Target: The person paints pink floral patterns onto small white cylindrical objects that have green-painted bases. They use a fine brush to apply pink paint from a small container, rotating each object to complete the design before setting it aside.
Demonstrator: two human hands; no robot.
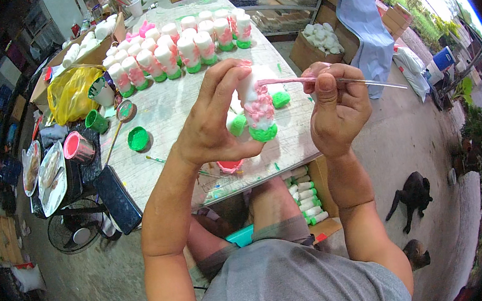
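Upright between the thumb and fingers of my left hand [209, 116] is a white cylindrical figurine [259, 106] with raised pink patches and a green base. My right hand [338, 110] pinches a paintbrush [286, 80] with a clear handle. The brush's pink-coated end meets the figurine's upper side. Just behind, partly hidden, two more green-based pieces stand or lie on the table [293, 128]; one green base [280, 99] shows on the right. Below the figurine, a dish of pink paint [230, 166] sits near the table edge. Rows of similar painted figurines [189, 46] stand farther back.
Left on the table are a green paint cup [96, 122], a green paint lid [138, 139] and a pink paint pot [78, 146]. A yellow bag [75, 91] lies beyond. Beneath the table edge, a box holds green-ended pieces [310, 202]. A black dog [411, 196] is on the floor at right.
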